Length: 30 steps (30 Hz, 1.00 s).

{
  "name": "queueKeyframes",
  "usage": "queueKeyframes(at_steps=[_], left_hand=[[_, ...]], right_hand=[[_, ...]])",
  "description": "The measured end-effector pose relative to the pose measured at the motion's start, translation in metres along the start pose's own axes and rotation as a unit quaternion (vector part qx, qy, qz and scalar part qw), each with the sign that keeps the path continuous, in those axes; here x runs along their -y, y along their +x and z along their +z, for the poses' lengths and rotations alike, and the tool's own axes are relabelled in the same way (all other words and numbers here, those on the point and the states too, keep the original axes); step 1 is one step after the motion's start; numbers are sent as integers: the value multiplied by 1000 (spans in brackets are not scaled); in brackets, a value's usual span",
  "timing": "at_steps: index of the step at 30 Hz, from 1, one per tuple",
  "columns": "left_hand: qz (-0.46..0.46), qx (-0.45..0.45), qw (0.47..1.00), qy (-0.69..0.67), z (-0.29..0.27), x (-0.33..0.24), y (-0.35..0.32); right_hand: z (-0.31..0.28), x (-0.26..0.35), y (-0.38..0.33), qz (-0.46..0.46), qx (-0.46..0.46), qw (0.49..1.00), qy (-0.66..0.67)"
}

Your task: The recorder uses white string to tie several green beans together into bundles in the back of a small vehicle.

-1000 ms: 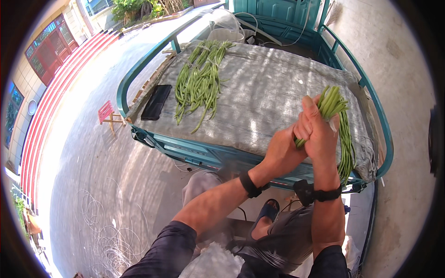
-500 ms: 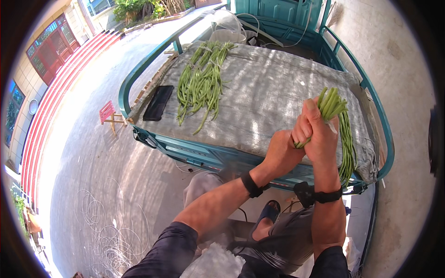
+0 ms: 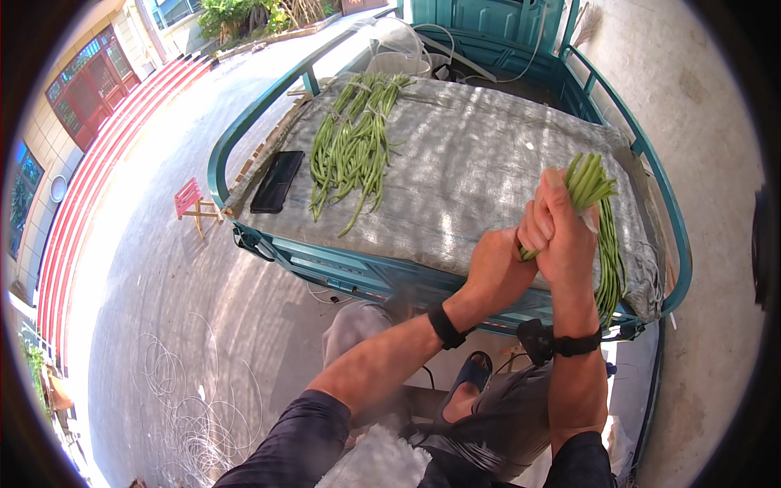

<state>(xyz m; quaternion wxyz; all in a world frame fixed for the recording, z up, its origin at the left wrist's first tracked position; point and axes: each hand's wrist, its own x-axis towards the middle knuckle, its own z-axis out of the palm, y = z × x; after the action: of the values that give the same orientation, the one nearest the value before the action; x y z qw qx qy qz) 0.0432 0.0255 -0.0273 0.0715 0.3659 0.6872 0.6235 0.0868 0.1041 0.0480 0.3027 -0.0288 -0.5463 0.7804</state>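
Observation:
Near the right end of the covered cart bed, my right hand [image 3: 563,236] is wrapped round a bunch of long green beans [image 3: 591,185], thumb uppermost, with the bean ends sticking out above the fist. A whitish strip shows at the bunch beside this hand. My left hand [image 3: 500,262] is closed and presses against the right one, where a few bean tips show between the two; its fingers are partly hidden. More long beans [image 3: 608,272] hang down behind my right hand. Tied bunches of long beans [image 3: 354,142] lie on the left of the grey sheet [image 3: 464,163].
A black phone [image 3: 277,182] lies at the sheet's left edge. Teal rails [image 3: 663,203] border the cart bed, with a white bucket [image 3: 399,63] at the back. On the ground to the left are a small pink-topped stool [image 3: 189,198] and tangled pale strands [image 3: 203,431].
Both hands, still together round the beans, have shifted very slightly to the right, and the bean ends tilt a little more rightward. The bunches on the left have not moved.

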Motion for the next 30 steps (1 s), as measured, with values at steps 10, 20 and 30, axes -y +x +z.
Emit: queueKeyframes(at_steps=[10, 20, 30], left_hand=[[15, 15, 1000, -17, -2, 9, 0], [16, 5, 1000, -4, -2, 6, 1], [16, -1, 1000, -3, -2, 2, 1]], right_hand=[[1, 0, -2, -6, 15, 1000, -19], [1, -2, -1, -8, 15, 1000, -18], [-1, -1, -1, -3, 10, 1000, -7]])
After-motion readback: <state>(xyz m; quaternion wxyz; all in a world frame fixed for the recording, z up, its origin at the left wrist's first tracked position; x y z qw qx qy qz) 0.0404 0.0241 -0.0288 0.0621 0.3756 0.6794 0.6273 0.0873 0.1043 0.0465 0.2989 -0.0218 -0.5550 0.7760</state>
